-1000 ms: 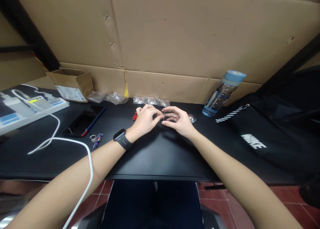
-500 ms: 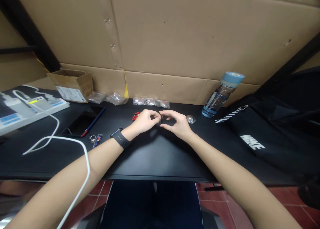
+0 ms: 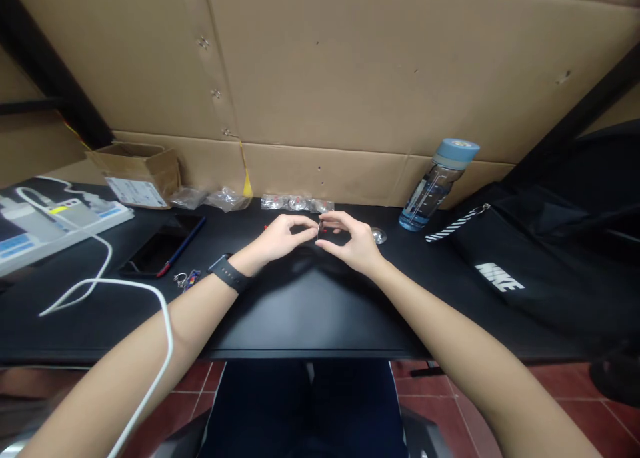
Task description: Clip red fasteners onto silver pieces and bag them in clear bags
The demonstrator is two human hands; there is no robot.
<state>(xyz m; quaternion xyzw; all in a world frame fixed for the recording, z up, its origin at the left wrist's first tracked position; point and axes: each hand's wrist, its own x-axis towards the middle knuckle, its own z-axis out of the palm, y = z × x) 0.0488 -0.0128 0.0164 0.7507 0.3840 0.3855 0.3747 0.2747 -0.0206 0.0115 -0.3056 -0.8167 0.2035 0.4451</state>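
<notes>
Above the middle of the black table, my left hand pinches a small, thin, clear-looking piece, seen nearly edge-on. My right hand has its thumb and fingers curved around the same piece from the other side. Its exact kind is too small to make out. Something red lies behind my left hand, mostly hidden by it. Just past my right hand a clear, round, dome-like piece rests on the table. Several small clear packets lie in a row behind my hands.
A water bottle and a black bag stand to the right. Leftward are a phone, a keychain, a power strip and an open cardboard box. A white cable crosses my left forearm.
The view has shifted slightly. My left fingers have straightened somewhat and my left hand covers more of the red thing. Both hands stay on the small piece.
</notes>
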